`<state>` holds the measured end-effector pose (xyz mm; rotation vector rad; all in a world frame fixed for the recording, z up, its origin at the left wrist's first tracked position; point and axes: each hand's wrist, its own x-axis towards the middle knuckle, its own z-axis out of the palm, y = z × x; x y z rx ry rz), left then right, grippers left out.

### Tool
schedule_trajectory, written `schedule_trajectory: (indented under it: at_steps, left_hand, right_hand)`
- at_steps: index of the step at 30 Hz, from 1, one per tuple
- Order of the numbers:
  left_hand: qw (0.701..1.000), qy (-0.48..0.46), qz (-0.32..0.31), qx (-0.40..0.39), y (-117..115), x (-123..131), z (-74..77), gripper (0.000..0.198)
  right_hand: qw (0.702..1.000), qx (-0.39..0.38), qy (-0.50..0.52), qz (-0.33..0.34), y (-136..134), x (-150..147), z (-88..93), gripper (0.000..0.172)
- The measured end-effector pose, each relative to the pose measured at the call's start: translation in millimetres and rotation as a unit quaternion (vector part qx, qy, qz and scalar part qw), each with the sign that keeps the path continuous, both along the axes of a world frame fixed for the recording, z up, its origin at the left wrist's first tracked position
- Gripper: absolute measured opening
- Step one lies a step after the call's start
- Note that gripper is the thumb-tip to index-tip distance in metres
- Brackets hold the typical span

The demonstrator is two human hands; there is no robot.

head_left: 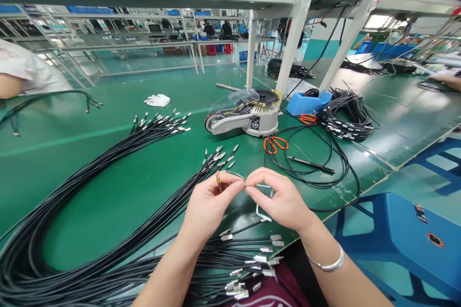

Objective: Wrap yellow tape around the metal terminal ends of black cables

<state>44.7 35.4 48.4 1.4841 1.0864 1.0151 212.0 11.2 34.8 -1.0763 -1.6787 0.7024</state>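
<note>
My left hand (pixel 212 199) and my right hand (pixel 279 196) meet at the fingertips over the bench, both pinched closed. A thin white wire (pixel 260 212) runs between the fingers, loops behind them and hangs below my right hand. By my left index finger shows a small brownish-gold piece (pixel 218 180); whether it is a ring or a part I cannot tell. Beneath my forearms a bundle of black cables (pixel 144 265) with silver metal connectors (pixel 261 259) curves round to the left. Its other connector ends (pixel 216 156) lie just beyond my hands.
A grey tape dispenser (pixel 248 117) stands ahead. On the right are orange-handled scissors (pixel 275 145), a black pen-like tool (pixel 311 165), a blue holder (pixel 309 103), and coiled cables (pixel 347 112). A white glove (pixel 157 100) lies left. Blue stools (pixel 406 235) flank the bench; a co-worker's sleeve (pixel 30 67) shows left.
</note>
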Motion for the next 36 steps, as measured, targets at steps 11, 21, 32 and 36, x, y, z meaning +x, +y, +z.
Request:
schedule_trajectory:
  at_steps: [11, 21, 32, 36]
  left_hand:
    - [0.998, -0.02, -0.003, -0.052, -0.6, 1.8, 0.3, 0.019]
    - [0.953, -0.285, 0.04, -0.096, -1.1, 4.7, -6.4, 0.026]
    - [0.979, -0.159, 0.125, -0.019, -10.8, 6.8, -4.3, 0.019]
    - [0.984, -0.108, 0.135, 0.042, -15.8, 7.7, -0.8, 0.009]
  right_hand:
    - [0.961, -0.217, 0.171, 0.02, 1.1, -6.2, -5.8, 0.019]
    - [0.963, -0.203, 0.164, -0.066, 0.6, -7.2, 11.5, 0.018]
    - [0.975, -0.163, 0.151, -0.024, 0.5, -19.4, 25.5, 0.01]
    - [0.965, -0.175, 0.195, 0.016, 0.3, -23.1, 26.6, 0.007]
